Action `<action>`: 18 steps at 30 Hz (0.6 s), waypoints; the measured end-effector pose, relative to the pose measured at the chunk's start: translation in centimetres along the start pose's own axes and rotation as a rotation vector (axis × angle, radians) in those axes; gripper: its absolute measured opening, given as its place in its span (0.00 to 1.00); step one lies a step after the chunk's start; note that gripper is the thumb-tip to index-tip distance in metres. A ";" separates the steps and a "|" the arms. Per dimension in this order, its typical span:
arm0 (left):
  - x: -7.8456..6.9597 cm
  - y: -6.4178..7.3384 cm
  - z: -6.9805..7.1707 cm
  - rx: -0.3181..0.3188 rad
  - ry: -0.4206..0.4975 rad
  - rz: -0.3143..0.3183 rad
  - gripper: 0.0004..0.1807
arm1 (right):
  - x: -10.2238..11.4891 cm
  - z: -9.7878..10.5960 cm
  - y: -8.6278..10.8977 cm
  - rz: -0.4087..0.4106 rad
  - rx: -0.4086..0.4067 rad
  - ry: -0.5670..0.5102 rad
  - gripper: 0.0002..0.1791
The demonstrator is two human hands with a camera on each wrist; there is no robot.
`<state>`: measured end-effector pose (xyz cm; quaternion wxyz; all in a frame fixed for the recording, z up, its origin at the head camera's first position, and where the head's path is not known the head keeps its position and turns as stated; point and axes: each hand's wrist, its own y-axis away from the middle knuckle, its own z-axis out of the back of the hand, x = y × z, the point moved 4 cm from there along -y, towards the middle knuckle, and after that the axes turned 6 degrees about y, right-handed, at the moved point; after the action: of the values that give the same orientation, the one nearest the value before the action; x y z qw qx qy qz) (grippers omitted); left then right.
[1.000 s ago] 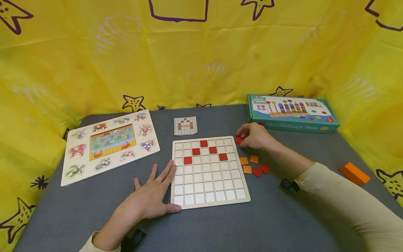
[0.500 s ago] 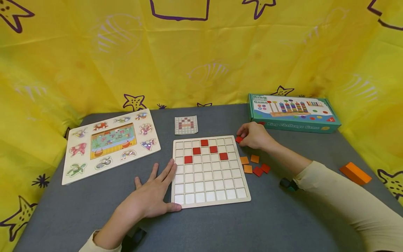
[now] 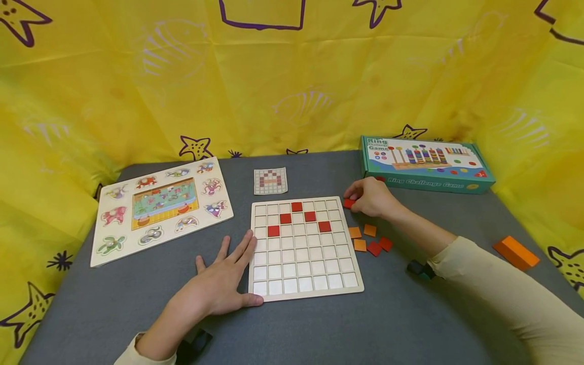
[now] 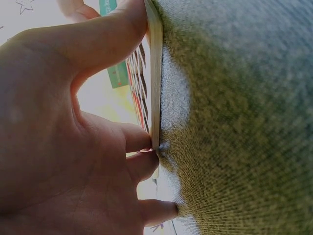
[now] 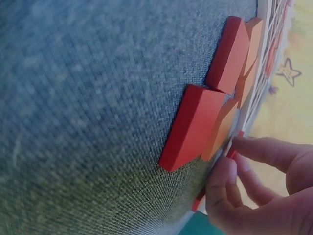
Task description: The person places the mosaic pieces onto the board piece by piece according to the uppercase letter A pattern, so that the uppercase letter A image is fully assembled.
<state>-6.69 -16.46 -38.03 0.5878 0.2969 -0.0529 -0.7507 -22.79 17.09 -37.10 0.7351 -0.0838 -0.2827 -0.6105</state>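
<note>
A wooden grid board [image 3: 359,290] lies on the grey table, with several red tiles [image 3: 297,207] set in its upper cells. My left hand [image 3: 219,286] rests at the board's left side, fingers spread and fairly straight. In the left wrist view its thumb and fingers [image 4: 142,164] touch the board's edge [image 4: 155,88]. Beyond the board's upper right corner, my right hand [image 3: 371,196] pinches a red square tile [image 3: 349,203] between thumb and fingers. That tile [image 5: 232,151] is partly covered by the fingers in the right wrist view. Loose orange tiles [image 3: 370,230] and red tiles [image 3: 374,249] lie just below.
A small pattern card [image 3: 270,181] lies behind the board. To the left is a wooden sea-animal puzzle [image 3: 214,177]. A green Ring Challenge Game box [image 3: 429,183] stands at the back right, a red piece [image 3: 380,179] by it. An orange block [image 3: 516,252] sits far right.
My right hand stays beside the board's corner, and the red tile in its fingers has shifted slightly right. The left hand and the tiles on the board have not moved.
</note>
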 end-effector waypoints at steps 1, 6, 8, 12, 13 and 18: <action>0.0 0.0 0.0 0.000 0.000 0.000 0.70 | 0.0 0.0 0.1 0.004 0.003 -0.005 0.18; 0.0 0.0 0.0 0.000 0.001 0.000 0.69 | 0.0 0.2 0.4 0.017 0.009 -0.029 0.19; 0.0 0.0 0.0 0.001 0.002 -0.001 0.69 | 0.1 0.2 0.5 0.022 0.009 -0.036 0.19; 0.0 0.0 0.0 -0.001 0.004 -0.004 0.69 | 0.1 0.3 0.7 0.034 0.009 -0.060 0.20; 0.0 0.0 0.0 -0.001 0.005 -0.005 0.69 | 0.1 0.3 0.8 0.035 0.009 -0.066 0.20; 0.0 0.0 0.0 -0.005 0.001 -0.006 0.69 | 0.1 0.3 1.2 0.030 0.014 -0.081 0.19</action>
<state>-6.66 -16.48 -38.06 0.5861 0.2959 -0.0499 -0.7526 -21.74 17.41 -36.55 0.7326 -0.1074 -0.3153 -0.5935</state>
